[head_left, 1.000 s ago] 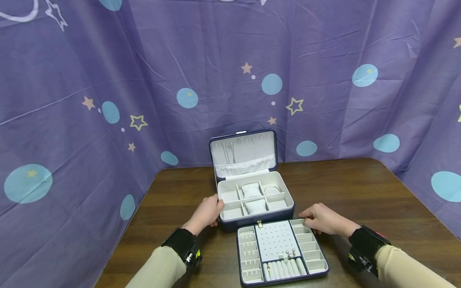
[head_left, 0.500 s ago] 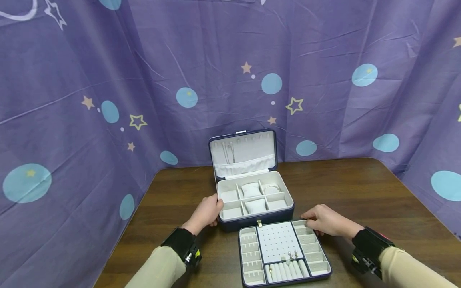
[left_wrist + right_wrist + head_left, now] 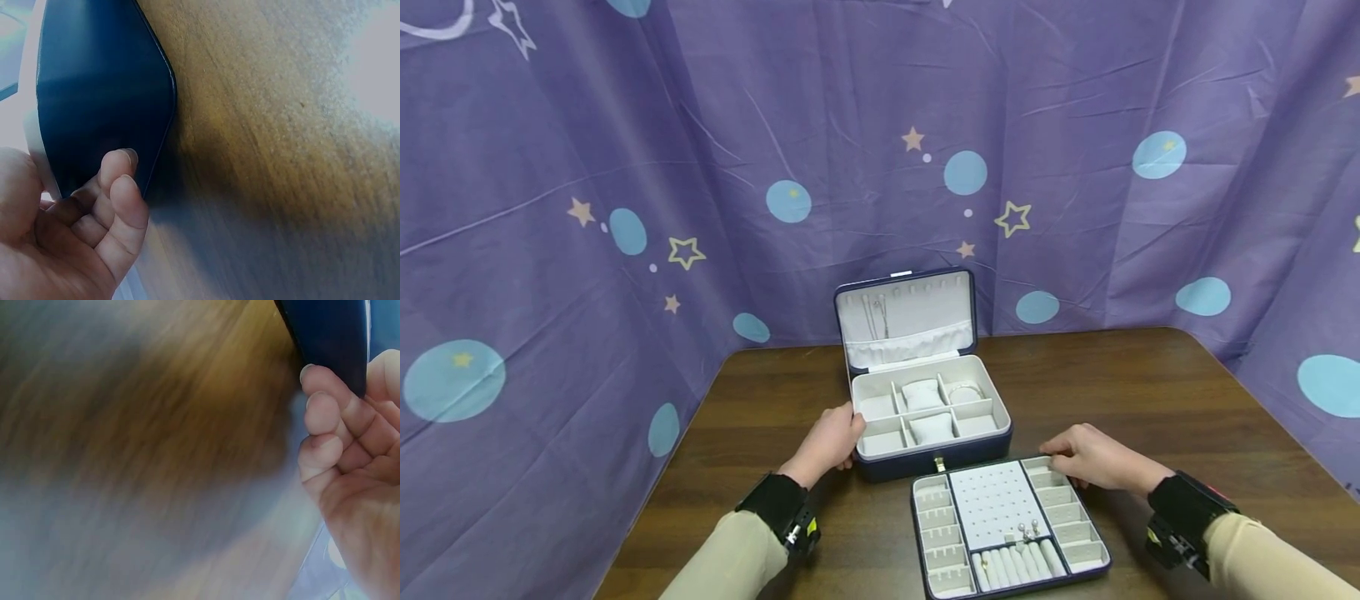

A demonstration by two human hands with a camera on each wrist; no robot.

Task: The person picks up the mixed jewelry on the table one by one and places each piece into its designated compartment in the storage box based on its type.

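A dark blue jewelry box point(image 3: 973, 457) stands on the table with its lid raised. My left hand point(image 3: 826, 442) grips its left wall near the front corner, the thumb at the white rim and the fingers curled along the outside point(image 3: 128, 203). In front of the box, partly overlapping it in view, is the jewelry tray point(image 3: 996, 500) with side compartments, a pegboard and ring rolls. My right hand point(image 3: 1097, 458) pinches the tray's far right corner; in the right wrist view its curled fingers point(image 3: 322, 412) lie against the blue edge.
Two white cushions point(image 3: 933, 429) and a bracelet point(image 3: 966, 392) lie in the box's compartments. Necklaces point(image 3: 880, 317) hang inside the lid. Earrings point(image 3: 1028, 529) sit on the pegboard. A purple curtain point(image 3: 865, 100) rises behind the wooden table point(image 3: 1120, 383).
The tray has slid to the right along the box's front, together with my right hand. My left hand and the box have stayed in place.
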